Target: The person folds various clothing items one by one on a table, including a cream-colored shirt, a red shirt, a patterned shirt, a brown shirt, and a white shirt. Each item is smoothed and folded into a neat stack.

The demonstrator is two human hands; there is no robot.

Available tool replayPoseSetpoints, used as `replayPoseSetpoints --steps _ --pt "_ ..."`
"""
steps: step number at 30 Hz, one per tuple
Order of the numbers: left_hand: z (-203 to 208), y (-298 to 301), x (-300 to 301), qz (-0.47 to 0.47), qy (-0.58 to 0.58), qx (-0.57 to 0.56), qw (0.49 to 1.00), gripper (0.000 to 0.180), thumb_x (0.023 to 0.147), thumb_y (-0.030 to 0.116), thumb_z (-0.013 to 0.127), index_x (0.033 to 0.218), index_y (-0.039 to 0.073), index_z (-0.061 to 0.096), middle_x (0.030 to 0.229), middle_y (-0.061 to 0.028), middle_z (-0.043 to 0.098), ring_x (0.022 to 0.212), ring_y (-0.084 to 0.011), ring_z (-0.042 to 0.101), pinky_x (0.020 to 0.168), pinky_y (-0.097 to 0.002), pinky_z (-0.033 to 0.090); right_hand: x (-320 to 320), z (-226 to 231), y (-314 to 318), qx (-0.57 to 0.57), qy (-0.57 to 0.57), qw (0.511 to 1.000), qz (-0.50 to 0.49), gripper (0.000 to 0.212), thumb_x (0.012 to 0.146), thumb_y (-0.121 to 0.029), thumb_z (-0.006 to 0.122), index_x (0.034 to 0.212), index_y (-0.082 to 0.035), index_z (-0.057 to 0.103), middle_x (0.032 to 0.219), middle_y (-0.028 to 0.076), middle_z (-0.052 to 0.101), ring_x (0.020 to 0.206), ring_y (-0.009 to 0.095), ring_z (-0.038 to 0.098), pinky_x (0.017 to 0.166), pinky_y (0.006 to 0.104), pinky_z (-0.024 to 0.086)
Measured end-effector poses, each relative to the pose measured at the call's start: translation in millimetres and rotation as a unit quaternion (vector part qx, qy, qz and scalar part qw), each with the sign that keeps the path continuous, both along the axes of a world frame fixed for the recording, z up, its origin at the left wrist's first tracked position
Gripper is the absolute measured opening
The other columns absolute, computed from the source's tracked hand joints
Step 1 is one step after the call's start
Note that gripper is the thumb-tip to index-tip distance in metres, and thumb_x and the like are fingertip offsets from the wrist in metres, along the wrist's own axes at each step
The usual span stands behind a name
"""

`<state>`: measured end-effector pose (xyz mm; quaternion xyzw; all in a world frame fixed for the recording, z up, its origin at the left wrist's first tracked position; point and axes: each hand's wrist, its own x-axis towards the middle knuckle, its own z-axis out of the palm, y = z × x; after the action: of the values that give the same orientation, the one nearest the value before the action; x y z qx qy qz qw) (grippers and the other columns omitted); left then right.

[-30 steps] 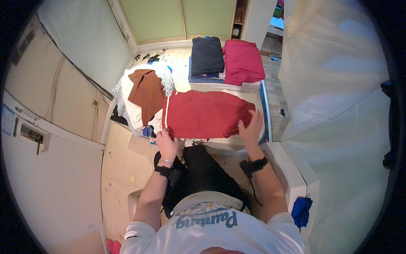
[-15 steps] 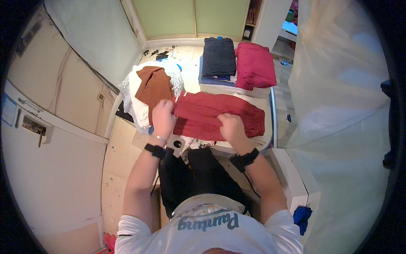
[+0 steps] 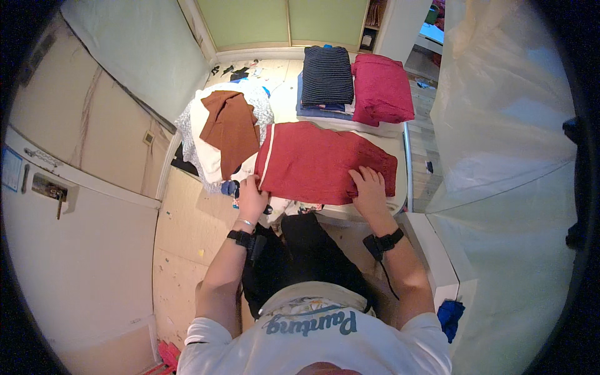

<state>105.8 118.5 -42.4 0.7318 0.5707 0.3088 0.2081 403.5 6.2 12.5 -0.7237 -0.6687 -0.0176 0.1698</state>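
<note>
A dark red garment [image 3: 312,162], with a white stripe near its left end and a gathered right end, lies spread flat in a folded oblong on the low, pale-topped surface before me. At its near left corner, my left hand [image 3: 252,199] has its fingers closed on the cloth's edge. My right hand [image 3: 370,190] rests on the near right part, fingers spread over the fabric. A rusty brown garment [image 3: 231,128] lies crumpled on a heap of white and grey speckled clothes [image 3: 192,140], just left of the red one.
Behind the red garment sit a folded dark striped garment [image 3: 327,78] on a stack and a folded crimson garment [image 3: 382,90]. Patterned cloth shows beneath the near edge. A white cabinet [image 3: 431,256] stands close by my right forearm, and a door [image 3: 81,250] is at left.
My left hand has moved nearer to me, down to the garment's near left corner. My right hand has slid right along the cloth. The white stripe now shows fully.
</note>
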Motion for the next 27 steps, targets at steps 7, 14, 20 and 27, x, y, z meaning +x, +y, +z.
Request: replayPoseSetpoints --steps 7,14,20,27 --pt "9 0 11 -0.002 -0.032 0.017 0.999 0.027 0.073 -0.007 0.054 0.098 0.002 0.057 0.097 -0.0219 0.054 0.093 -0.0402 0.054 0.081 -0.0424 0.046 10 18 -6 0.042 0.0 0.999 -0.001 0.047 0.07 0.001 0.061 0.114 -0.013 0.065 0.128 0.012 0.056 0.127 0.033 0.044 0.111 0.0516 0.028" --pt "-23 2 4 0.186 -0.49 -0.271 0.807 0.022 0.096 0.023 0.048 0.101 0.003 0.056 0.095 -0.0105 0.061 0.08 -0.0206 0.062 0.065 -0.0322 0.052 -7 4 -19 -0.047 -0.009 0.998 0.044 0.051 0.072 -0.018 0.07 0.121 -0.013 0.06 0.136 0.012 0.049 0.133 0.034 0.038 0.111 0.0562 0.024" --pt "2 3 9 0.113 -0.544 -0.347 0.756 0.021 0.094 0.023 0.056 0.099 0.003 0.057 0.078 -0.0045 0.06 0.063 -0.0135 0.058 0.055 -0.0263 0.049 -40 3 -11 -0.045 0.007 0.992 0.119 0.051 0.075 -0.034 0.072 0.117 -0.008 0.061 0.132 0.014 0.053 0.129 0.032 0.043 0.109 0.0591 0.025" --pt "13 10 4 0.175 -0.288 -0.076 0.938 0.024 0.084 0.009 0.061 0.104 -0.002 0.054 0.093 -0.0148 0.061 0.077 -0.0233 0.058 0.069 -0.0351 0.047 -1 -11 -16 0.033 0.175 0.984 0.003 0.042 0.082 -0.032 0.068 0.113 -0.006 0.062 0.126 0.018 0.056 0.118 0.035 0.051 0.104 0.0508 0.035"
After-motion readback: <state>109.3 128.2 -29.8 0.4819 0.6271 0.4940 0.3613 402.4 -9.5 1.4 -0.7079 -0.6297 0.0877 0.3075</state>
